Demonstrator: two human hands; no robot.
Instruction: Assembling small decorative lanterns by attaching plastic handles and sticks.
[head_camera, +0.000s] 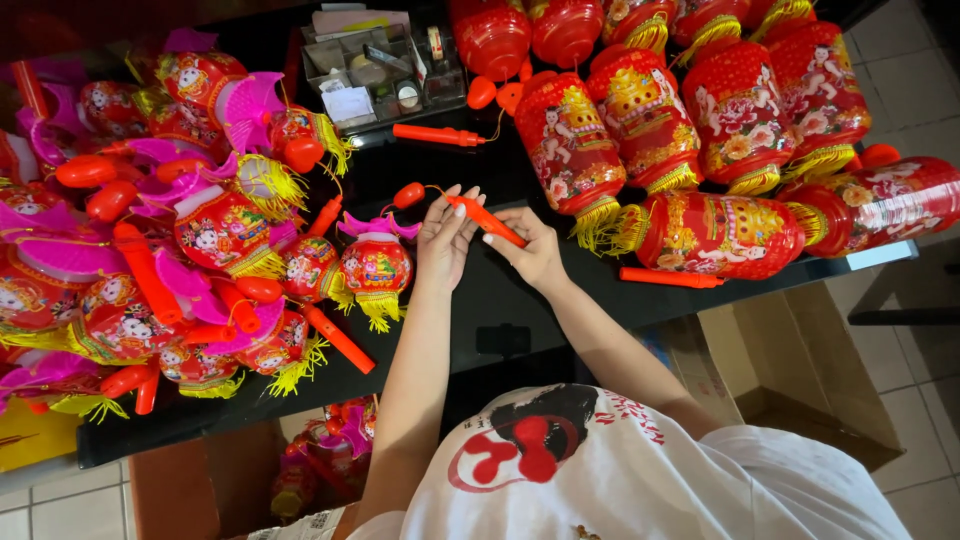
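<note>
Both hands, left hand (445, 240) and right hand (535, 250), close their fingers on an orange handle stick (487, 220) above the lantern-crowded black counter (500, 300), steadying it.

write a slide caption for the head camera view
Both hands, left hand and right hand, hold an orange lantern handle over a black table crowded with red lanterns.

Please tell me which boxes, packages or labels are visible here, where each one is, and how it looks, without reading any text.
Clear plastic organiser box: far side of the black table, rectangular, compartments with small parts.
White label card: inside that box, at its front left, square.
Brown cardboard box: on the floor, right of the person, open.
Yellow package: bottom left under the table edge, only partly visible.
</note>
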